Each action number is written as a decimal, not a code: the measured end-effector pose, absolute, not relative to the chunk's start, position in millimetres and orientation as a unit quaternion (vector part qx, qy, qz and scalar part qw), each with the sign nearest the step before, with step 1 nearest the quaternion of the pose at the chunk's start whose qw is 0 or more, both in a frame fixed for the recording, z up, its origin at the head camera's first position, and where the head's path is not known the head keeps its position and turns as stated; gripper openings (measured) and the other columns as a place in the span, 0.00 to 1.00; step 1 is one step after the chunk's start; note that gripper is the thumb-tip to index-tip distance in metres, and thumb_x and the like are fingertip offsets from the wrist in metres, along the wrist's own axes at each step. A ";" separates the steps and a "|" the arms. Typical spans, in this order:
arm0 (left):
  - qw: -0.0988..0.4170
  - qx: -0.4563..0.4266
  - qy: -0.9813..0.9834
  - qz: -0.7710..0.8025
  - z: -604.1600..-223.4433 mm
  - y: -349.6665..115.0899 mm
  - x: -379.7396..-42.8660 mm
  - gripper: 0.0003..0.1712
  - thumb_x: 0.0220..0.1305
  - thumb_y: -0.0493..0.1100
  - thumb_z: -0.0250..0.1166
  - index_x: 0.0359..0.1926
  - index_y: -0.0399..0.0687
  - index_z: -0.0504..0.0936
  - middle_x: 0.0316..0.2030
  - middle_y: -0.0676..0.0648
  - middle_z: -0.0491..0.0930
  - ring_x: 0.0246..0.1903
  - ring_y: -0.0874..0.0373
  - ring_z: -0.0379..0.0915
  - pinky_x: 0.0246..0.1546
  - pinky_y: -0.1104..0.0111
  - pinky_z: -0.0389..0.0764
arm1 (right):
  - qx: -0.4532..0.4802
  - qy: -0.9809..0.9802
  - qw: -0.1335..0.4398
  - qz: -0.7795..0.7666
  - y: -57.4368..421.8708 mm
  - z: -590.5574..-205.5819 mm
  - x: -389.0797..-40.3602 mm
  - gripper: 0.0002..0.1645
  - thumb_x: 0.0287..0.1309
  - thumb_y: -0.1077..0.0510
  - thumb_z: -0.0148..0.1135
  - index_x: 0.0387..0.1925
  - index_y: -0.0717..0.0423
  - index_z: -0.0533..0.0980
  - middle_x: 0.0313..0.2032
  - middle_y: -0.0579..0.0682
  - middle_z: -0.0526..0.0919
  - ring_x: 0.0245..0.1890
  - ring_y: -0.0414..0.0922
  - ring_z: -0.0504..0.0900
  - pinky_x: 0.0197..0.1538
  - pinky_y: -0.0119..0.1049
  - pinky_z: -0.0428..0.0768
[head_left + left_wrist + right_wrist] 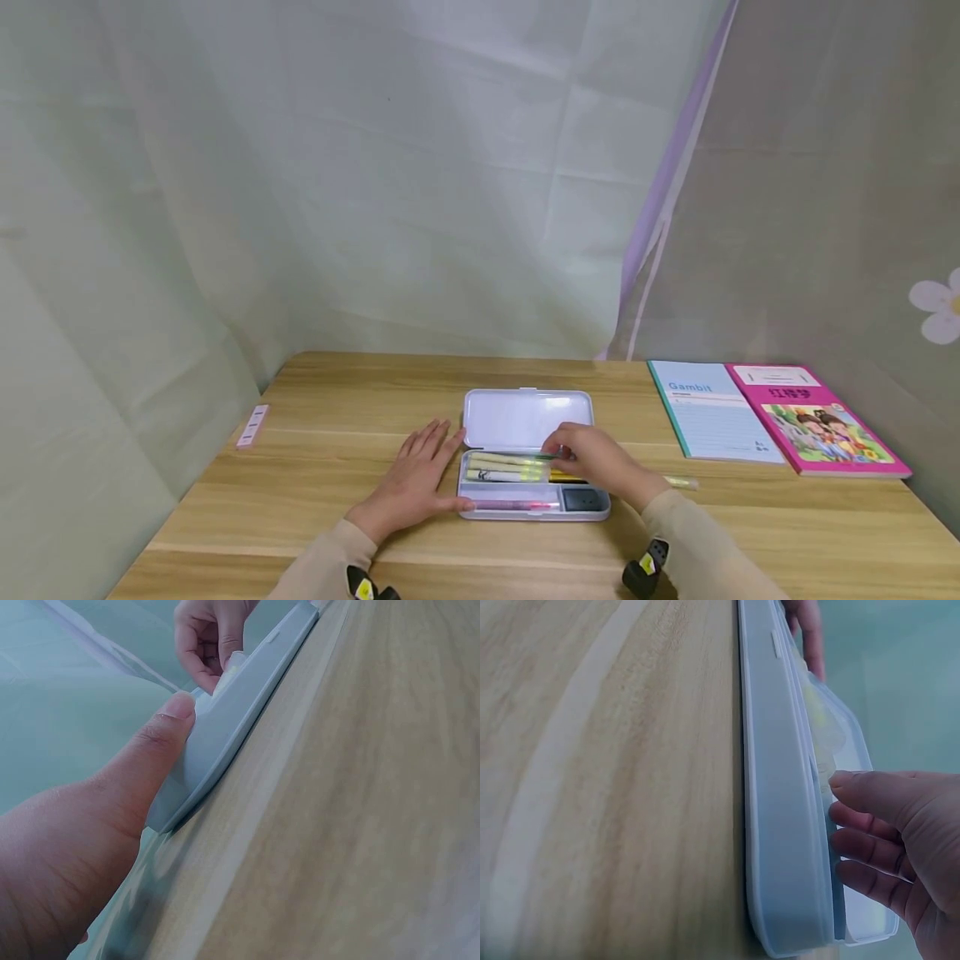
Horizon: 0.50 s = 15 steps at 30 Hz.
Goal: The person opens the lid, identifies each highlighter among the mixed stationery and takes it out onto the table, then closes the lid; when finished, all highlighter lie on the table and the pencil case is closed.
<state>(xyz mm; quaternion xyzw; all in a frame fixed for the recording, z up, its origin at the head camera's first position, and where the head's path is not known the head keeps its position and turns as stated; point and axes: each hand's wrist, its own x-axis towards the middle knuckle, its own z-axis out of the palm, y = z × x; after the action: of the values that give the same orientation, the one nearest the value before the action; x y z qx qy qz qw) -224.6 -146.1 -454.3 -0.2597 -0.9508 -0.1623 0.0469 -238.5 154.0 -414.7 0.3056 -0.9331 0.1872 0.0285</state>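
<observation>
An open white pencil case (510,516) lies on the table with its lid (527,419) tilted back. Inside are several pens (501,477), a pinkish pen (513,505) in the front compartment and a dark block (582,500) at the right end. My left hand (416,483) is spread beside the case, its thumb (161,739) at the case's left edge. My right hand (596,458) reaches over the back compartment, thumb and fingers (866,791) pinching a pen with a green end, mostly hidden by the hand.
Another pen (681,482) pokes out on the table beyond my right forearm. A light blue notebook (716,412) and a pink book (821,421) lie at the right. A small pink-and-white strip (252,426) sits near the left edge. Fabric curtains (450,183) hang behind.
</observation>
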 end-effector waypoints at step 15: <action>0.057 -0.268 -0.948 -0.161 -455.3 -146.7 -225.5 0.60 0.47 0.75 0.64 0.73 0.47 0.58 0.72 0.35 0.56 0.72 0.38 0.48 0.69 0.41 0.53 | 0.327 -0.930 0.029 0.165 150.1 -414.6 -240.2 0.05 0.53 0.59 0.69 0.35 0.51 0.85 0.31 0.40 0.82 0.32 0.33 0.77 0.40 0.30 0.81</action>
<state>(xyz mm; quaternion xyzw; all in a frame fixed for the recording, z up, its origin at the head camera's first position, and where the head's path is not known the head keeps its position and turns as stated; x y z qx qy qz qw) -225.5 -146.7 -455.3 -0.2681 -0.9481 -0.1612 0.0575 -240.2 150.1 -414.6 0.3270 -0.9301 0.1647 0.0291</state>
